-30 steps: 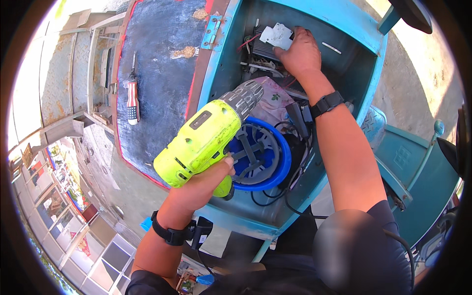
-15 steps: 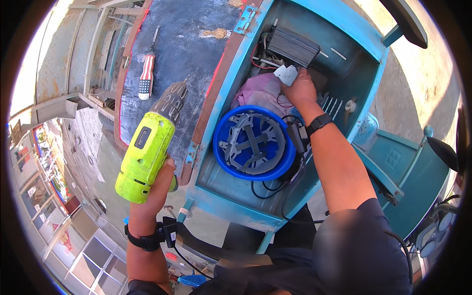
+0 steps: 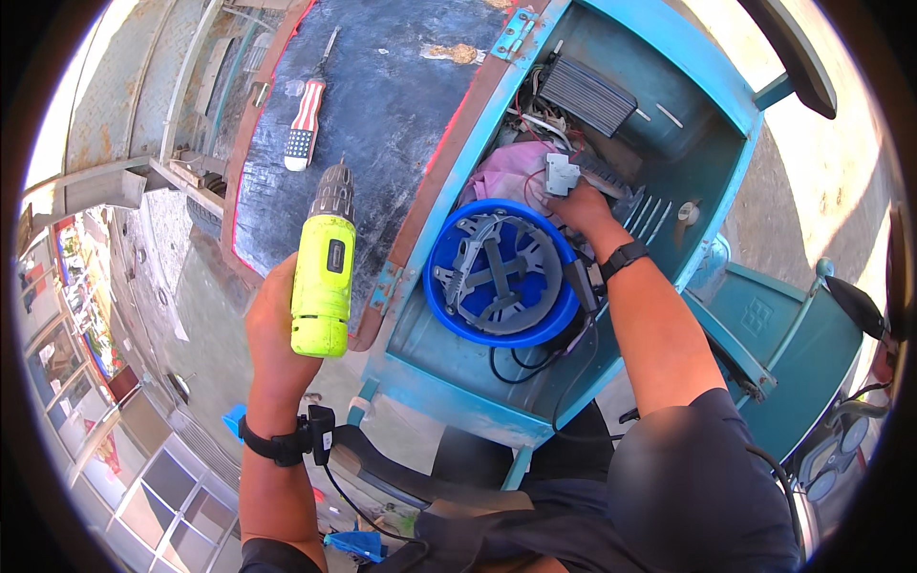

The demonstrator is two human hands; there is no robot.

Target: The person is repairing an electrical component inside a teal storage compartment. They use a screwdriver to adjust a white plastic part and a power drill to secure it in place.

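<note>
My left hand [image 3: 272, 310] is wrapped round a lime-yellow cordless drill [image 3: 322, 286]. The drill's dark chuck points away from me, over the edge of the dark padded lid. Inside the open blue-green metal box [image 3: 458, 374], my right hand [image 3: 585, 208] grips a small pale grey block that looks like a circuit breaker [image 3: 562, 175]; its thumb and fingers are partly hidden. Just left of that hand lies a pink cloth [image 3: 511, 170]. Below it sits an upturned blue hard hat [image 3: 449, 306], its grey straps showing.
A screwdriver with a flag-patterned handle [image 3: 305, 124] lies on the dark lid [image 3: 382, 105]. A finned black metal unit [image 3: 587, 94], loose wires and several pale rods [image 3: 650, 218] are in the box. A metal frame [image 3: 167, 95] stands at far left.
The drill has swung from a rightward slant to nearly straight ahead. My right hand has turned the pale grey block and moved slightly downward with it. The whole view has shifted a little.
</note>
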